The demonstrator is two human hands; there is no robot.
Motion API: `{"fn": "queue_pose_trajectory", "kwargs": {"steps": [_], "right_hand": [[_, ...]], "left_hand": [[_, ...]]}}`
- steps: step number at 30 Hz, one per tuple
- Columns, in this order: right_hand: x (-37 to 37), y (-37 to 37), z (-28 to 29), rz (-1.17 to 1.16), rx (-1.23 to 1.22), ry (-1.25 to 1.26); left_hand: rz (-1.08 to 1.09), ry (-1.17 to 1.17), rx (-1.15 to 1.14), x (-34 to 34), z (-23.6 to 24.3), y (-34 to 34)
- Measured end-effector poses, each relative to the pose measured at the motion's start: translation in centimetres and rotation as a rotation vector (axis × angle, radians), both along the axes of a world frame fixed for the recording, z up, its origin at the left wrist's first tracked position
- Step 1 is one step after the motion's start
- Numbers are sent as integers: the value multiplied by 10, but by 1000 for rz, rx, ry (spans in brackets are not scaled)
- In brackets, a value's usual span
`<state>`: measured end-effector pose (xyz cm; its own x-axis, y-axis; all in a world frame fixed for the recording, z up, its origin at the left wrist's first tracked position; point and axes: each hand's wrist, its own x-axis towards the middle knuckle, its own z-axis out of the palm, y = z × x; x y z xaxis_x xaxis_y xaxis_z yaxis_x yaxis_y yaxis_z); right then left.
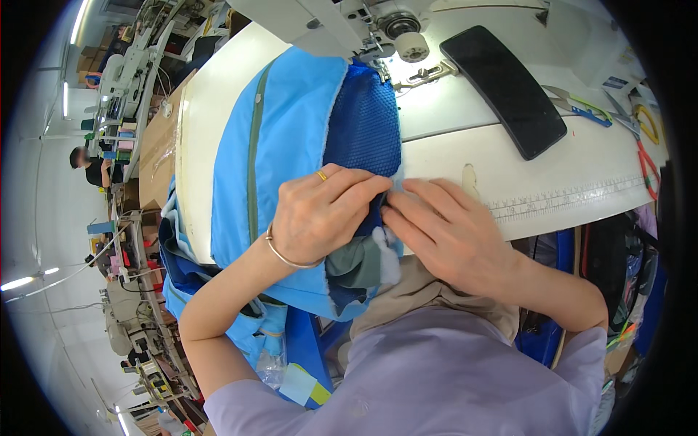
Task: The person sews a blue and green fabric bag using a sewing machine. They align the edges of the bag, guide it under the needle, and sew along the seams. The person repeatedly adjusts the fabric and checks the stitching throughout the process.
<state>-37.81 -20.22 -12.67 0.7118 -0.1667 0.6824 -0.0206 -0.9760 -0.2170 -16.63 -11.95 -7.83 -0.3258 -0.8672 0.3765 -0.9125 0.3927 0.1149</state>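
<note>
A light-blue fabric piece with a grey-green zipper strip and a dark-blue mesh panel lies on the table, its far end under the sewing machine's needle area. My left hand, with a ring and a bangle, pinches the near edge of the mesh. Close against it, my right hand grips the same edge between thumb and fingers. The fingertips of both hands nearly meet there. Below them a grey-green cloth part and a whitish trim show.
A black phone lies on the white table, right of the machine. Scissors and red-handled snips rest farther right. A printed ruler runs along the near edge. Another person is far left among other machines.
</note>
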Motion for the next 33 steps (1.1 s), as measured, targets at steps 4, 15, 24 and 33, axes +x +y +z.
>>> {"fn": "queue_pose_trajectory", "kwargs": {"steps": [4,15,24,33], "right_hand": [[6,-12,10,12,-117,93],[20,-13,-8,38,-93,-70],[2,-10,1,134,-100,76],[-6,3,4,149,-70,173]], "left_hand": [[0,59,25,1,3,-3],[15,52,158,6,2,-8],[-43,-67,184,20,5,-4],[-53,-18,130,24,-3,-6]]}}
